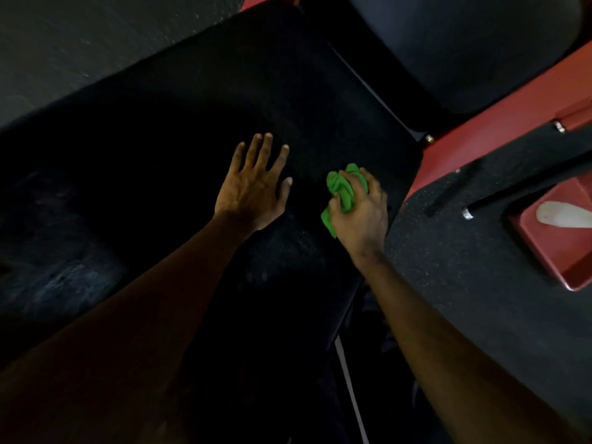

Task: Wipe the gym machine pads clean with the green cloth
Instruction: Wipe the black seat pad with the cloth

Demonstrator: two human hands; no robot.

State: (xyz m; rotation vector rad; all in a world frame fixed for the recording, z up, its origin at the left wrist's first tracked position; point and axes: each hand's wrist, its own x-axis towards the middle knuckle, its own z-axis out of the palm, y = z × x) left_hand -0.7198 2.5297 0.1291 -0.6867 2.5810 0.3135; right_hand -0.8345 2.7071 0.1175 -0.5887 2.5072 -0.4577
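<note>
A long black bench pad (198, 100) fills the middle of the view, running from the lower left up toward the top. My left hand (253, 187) lies flat on it with the fingers spread and straight. Just to its right, my right hand (360, 208) grips the bunched green cloth (342, 190) and holds it down on the pad near the pad's right edge. A second dark pad (474, 43) sits at the upper right, beyond a gap.
Red machine frame (499, 104) runs diagonally to the right of the pad. A red tray-like part (557, 238) lies at the right edge on dark speckled rubber floor (464, 267). Grey floor (80, 33) shows at the upper left.
</note>
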